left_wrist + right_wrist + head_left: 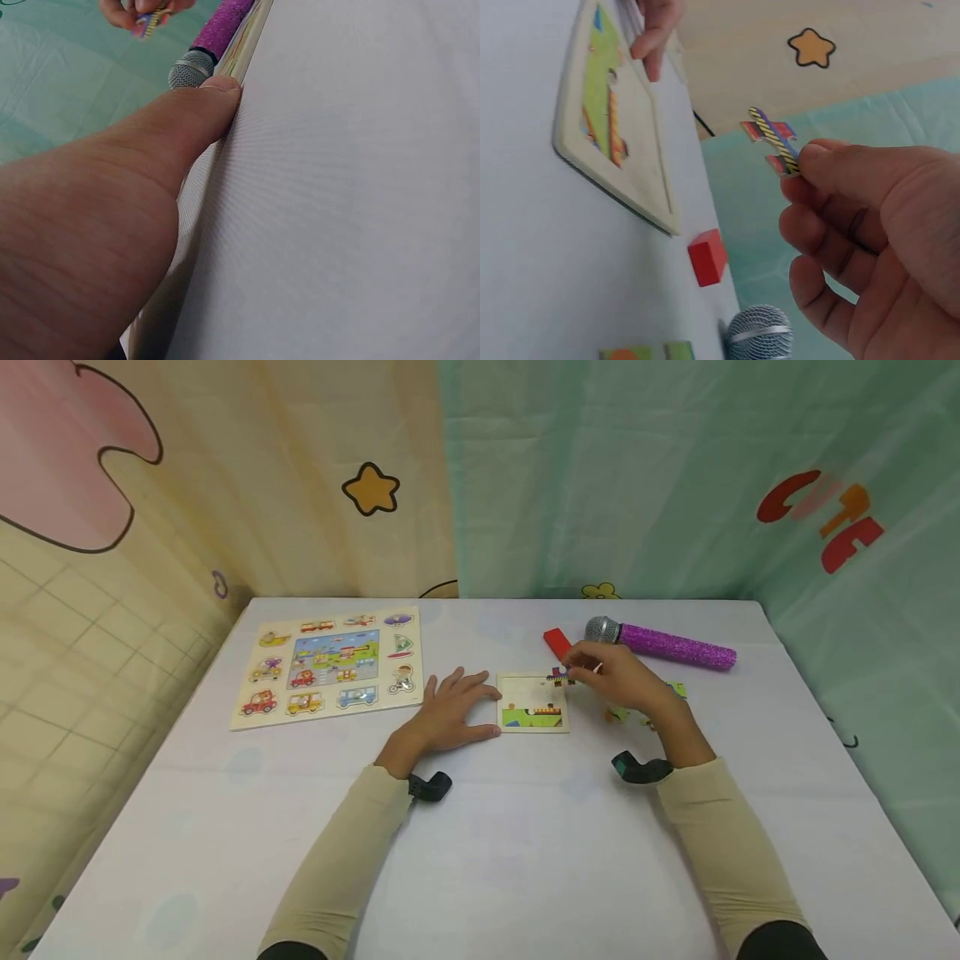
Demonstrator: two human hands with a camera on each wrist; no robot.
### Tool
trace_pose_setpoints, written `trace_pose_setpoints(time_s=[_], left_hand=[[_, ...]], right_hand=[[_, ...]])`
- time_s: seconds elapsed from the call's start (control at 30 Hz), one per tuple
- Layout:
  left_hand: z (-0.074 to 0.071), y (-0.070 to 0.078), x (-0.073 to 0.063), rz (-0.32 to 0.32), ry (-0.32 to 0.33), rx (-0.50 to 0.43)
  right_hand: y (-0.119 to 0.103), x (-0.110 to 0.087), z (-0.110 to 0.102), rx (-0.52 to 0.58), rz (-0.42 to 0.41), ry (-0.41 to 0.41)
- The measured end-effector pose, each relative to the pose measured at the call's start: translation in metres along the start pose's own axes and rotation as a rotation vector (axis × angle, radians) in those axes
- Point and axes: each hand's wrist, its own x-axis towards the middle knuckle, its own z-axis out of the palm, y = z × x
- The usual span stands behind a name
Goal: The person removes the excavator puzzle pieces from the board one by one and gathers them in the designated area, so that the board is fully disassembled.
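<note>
A small wooden puzzle board (pixel 532 691) lies mid-table, its lower part covered by green picture pieces and its upper part bare. My left hand (pixel 448 714) rests flat beside it, fingers spread, with thumb and fingertips at its left edge. Above the board's upper right corner, my right hand (pixel 611 675) pinches a jigsaw piece (pixel 772 141) between thumb and index finger. The piece is red and purple with a yellow-and-black striped band, and it is held clear of the board in the right wrist view. Several loose green jigsaw pieces (pixel 618 714) lie under and beside the right hand.
A red block (pixel 557 643) stands just beyond the right hand. Behind it lies a purple glitter microphone (pixel 675 647) with a silver head. On the left is a larger vehicle picture board (pixel 330 703). Patterned curtains hang behind the white table (pixel 525 860).
</note>
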Motion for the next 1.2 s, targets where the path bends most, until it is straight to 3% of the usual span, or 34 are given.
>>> trace_pose_setpoints(time_s=[0.13,0.33,0.47,0.57,0.73,1.2], left_hand=[[-0.001,0.001,0.0,0.001,-0.006,-0.004],[-0.001,0.001,0.002,-0.002,-0.015,-0.002],[0.0,0.0,0.003,0.001,-0.017,0.002],[0.0,0.0,0.002,-0.005,-0.017,0.007],[-0.001,0.0,0.0,-0.008,-0.011,0.0],[0.0,-0.003,0.002,-0.007,-0.017,-0.005]], right_hand=[[0.006,-0.018,-0.024,0.035,-0.001,0.095],[0.047,-0.065,-0.056,0.058,0.12,0.178],[0.082,-0.098,-0.06,0.045,0.244,0.137],[0.102,-0.112,-0.059,0.07,0.316,0.077],[0.113,-0.115,-0.058,0.081,0.284,0.055],[0.106,-0.108,-0.056,-0.116,0.252,0.037]])
